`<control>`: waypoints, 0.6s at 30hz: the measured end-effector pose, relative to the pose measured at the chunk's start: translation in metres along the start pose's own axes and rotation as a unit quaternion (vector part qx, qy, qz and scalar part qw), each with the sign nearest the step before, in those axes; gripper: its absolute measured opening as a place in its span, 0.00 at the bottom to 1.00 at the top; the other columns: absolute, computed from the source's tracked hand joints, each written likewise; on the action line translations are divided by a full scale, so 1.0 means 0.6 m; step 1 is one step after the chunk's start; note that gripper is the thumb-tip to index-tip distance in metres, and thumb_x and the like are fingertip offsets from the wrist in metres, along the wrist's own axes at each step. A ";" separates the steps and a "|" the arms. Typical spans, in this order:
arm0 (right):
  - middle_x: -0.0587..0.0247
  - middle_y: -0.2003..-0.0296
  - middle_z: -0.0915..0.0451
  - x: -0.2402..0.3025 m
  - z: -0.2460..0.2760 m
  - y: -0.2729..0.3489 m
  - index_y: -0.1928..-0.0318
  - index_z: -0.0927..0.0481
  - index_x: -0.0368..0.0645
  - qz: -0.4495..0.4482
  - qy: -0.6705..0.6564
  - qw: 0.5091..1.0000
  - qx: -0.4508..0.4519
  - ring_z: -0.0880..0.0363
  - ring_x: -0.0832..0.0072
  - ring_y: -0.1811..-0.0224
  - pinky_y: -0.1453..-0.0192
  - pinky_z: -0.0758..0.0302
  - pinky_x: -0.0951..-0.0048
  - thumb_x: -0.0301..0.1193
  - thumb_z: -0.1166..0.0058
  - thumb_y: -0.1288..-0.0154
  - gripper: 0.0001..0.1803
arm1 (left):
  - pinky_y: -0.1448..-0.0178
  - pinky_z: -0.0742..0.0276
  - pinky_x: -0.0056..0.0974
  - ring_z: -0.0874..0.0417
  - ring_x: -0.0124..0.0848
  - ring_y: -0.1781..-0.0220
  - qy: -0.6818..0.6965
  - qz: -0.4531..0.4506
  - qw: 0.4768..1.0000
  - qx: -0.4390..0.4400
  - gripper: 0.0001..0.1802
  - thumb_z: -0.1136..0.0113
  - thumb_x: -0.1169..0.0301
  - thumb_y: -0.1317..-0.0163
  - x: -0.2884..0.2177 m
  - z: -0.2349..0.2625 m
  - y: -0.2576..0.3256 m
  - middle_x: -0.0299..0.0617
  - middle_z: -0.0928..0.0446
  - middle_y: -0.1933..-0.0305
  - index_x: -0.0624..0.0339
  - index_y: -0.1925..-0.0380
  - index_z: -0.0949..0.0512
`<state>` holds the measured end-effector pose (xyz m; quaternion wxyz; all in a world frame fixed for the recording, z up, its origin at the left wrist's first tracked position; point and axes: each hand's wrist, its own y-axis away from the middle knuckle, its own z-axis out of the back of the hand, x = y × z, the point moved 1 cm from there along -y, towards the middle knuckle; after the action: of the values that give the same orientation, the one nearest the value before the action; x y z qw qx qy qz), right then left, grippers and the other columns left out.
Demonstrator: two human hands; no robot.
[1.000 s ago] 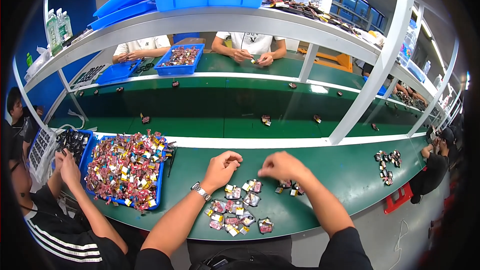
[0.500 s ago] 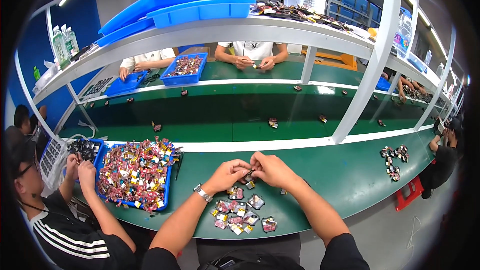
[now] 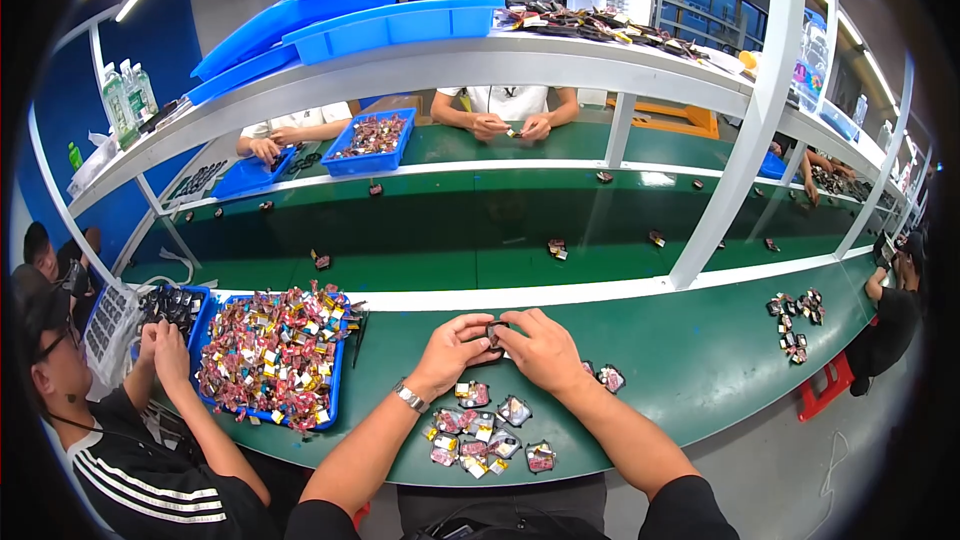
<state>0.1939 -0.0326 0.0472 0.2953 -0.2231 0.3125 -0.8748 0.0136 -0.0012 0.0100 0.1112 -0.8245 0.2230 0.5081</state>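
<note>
Ahead, white shelf [image 3: 560,58]; hands [image 3: 448,355] [image 3: 545,352] above green tabletop [image 3: 680,360].

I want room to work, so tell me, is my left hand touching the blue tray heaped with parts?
Apart: in the head view, bare green tabletop shows between your left hand and the blue tray.

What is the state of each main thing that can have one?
Left hand, holding a black-framed part
Right hand, holding the same part
Black-framed part, between both hands
Nearest blue tray, heaped full
Upper blue trays, piled together
Nearest assemblies, lying on table
Watch, fastened
</note>
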 end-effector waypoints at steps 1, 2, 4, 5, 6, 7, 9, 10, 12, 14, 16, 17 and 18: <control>0.64 0.57 0.22 -0.004 -0.003 0.002 0.62 0.19 0.43 0.007 -0.004 1.000 0.013 0.23 0.65 0.57 0.54 0.23 0.66 0.27 0.37 0.48 0.11 | 0.45 0.17 0.34 0.19 0.33 0.48 0.000 0.000 1.000 0.000 0.20 0.48 0.83 0.34 0.000 0.000 0.000 0.48 0.25 0.46 0.68 0.42 0.33; 0.63 0.56 0.23 -0.008 -0.005 0.004 0.62 0.19 0.43 0.014 -0.007 1.000 0.026 0.23 0.64 0.55 0.53 0.23 0.66 0.27 0.37 0.48 0.10 | 0.45 0.17 0.34 0.19 0.33 0.49 -0.004 0.003 1.000 0.000 0.19 0.49 0.83 0.34 0.001 0.001 0.000 0.48 0.24 0.46 0.68 0.43 0.32; 0.63 0.54 0.23 -0.021 -0.006 0.005 0.62 0.19 0.43 0.002 -0.071 0.997 0.043 0.24 0.64 0.52 0.50 0.24 0.65 0.27 0.37 0.48 0.10 | 0.45 0.17 0.35 0.18 0.33 0.49 -0.007 0.006 1.000 0.001 0.18 0.49 0.83 0.35 0.002 0.002 0.000 0.48 0.24 0.46 0.68 0.44 0.32; 0.62 0.53 0.24 -0.026 -0.006 0.005 0.63 0.19 0.43 -0.010 -0.134 0.989 0.060 0.25 0.63 0.50 0.48 0.24 0.65 0.26 0.37 0.48 0.10 | 0.45 0.17 0.35 0.18 0.33 0.49 -0.019 0.003 1.000 0.001 0.18 0.49 0.83 0.35 0.004 0.002 0.000 0.48 0.24 0.47 0.68 0.44 0.32; 0.62 0.53 0.24 -0.028 -0.005 0.003 0.63 0.19 0.43 -0.010 -0.134 0.989 0.059 0.25 0.63 0.50 0.48 0.24 0.65 0.26 0.37 0.48 0.10 | 0.45 0.17 0.35 0.18 0.33 0.49 -0.031 0.001 1.000 0.001 0.18 0.49 0.84 0.35 0.005 0.002 0.000 0.48 0.24 0.47 0.67 0.44 0.32; 0.62 0.51 0.24 -0.028 -0.004 0.004 0.63 0.19 0.43 -0.025 -0.147 0.986 0.068 0.26 0.62 0.47 0.46 0.25 0.64 0.26 0.37 0.47 0.09 | 0.44 0.18 0.35 0.18 0.32 0.49 -0.034 0.004 0.999 0.005 0.18 0.49 0.84 0.35 0.005 0.000 0.003 0.49 0.24 0.47 0.67 0.45 0.32; 0.62 0.49 0.25 -0.030 -0.006 0.006 0.64 0.19 0.43 -0.042 -0.161 0.983 0.076 0.27 0.61 0.45 0.44 0.26 0.63 0.26 0.37 0.46 0.08 | 0.44 0.18 0.36 0.19 0.32 0.49 -0.033 -0.002 0.999 0.018 0.18 0.49 0.84 0.35 0.004 0.002 0.001 0.48 0.24 0.47 0.66 0.45 0.33; 0.62 0.49 0.24 -0.032 -0.012 0.008 0.64 0.18 0.44 -0.061 -0.170 0.981 0.075 0.28 0.61 0.44 0.43 0.27 0.64 0.26 0.37 0.46 0.07 | 0.43 0.19 0.36 0.19 0.32 0.49 -0.032 -0.007 0.999 0.032 0.19 0.48 0.84 0.35 0.002 0.002 0.000 0.48 0.24 0.47 0.66 0.45 0.33; 0.62 0.49 0.24 -0.031 -0.016 0.010 0.65 0.18 0.44 -0.081 -0.178 0.978 0.073 0.28 0.61 0.44 0.43 0.27 0.64 0.27 0.37 0.45 0.06 | 0.43 0.19 0.37 0.19 0.33 0.48 -0.034 -0.013 0.998 0.048 0.19 0.47 0.84 0.36 0.002 0.004 -0.001 0.48 0.24 0.46 0.65 0.45 0.34; 0.61 0.49 0.24 -0.029 -0.018 0.008 0.65 0.17 0.43 -0.098 -0.182 0.976 0.065 0.28 0.61 0.44 0.42 0.27 0.64 0.28 0.38 0.44 0.05 | 0.43 0.19 0.39 0.20 0.34 0.46 -0.037 -0.020 0.997 0.061 0.20 0.47 0.84 0.36 0.002 0.004 -0.001 0.48 0.24 0.46 0.65 0.45 0.34; 0.61 0.49 0.24 -0.027 -0.019 0.009 0.65 0.17 0.43 -0.099 -0.179 0.977 0.066 0.28 0.61 0.43 0.41 0.28 0.64 0.28 0.38 0.44 0.05 | 0.42 0.19 0.39 0.20 0.34 0.46 -0.048 -0.016 0.997 0.056 0.20 0.46 0.84 0.37 0.003 0.002 0.000 0.49 0.24 0.46 0.65 0.45 0.34; 0.61 0.49 0.24 -0.026 -0.019 0.009 0.65 0.17 0.43 -0.101 -0.177 0.977 0.069 0.28 0.61 0.43 0.41 0.28 0.64 0.28 0.39 0.44 0.05 | 0.42 0.20 0.38 0.20 0.33 0.46 -0.053 -0.013 0.997 0.058 0.19 0.46 0.82 0.36 0.003 0.002 0.000 0.48 0.24 0.46 0.64 0.45 0.34; 0.61 0.49 0.24 -0.027 -0.017 0.009 0.65 0.17 0.43 -0.102 -0.177 0.977 0.067 0.28 0.61 0.43 0.41 0.28 0.64 0.28 0.39 0.44 0.05 | 0.42 0.20 0.38 0.20 0.33 0.46 -0.055 -0.013 0.997 0.059 0.19 0.46 0.82 0.36 0.003 0.003 -0.001 0.48 0.24 0.46 0.64 0.45 0.34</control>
<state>0.2018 -0.0212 0.0333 0.2698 -0.3846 0.1718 -0.8659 0.0130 -0.0006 0.0073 0.1783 -0.7901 0.2360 0.5369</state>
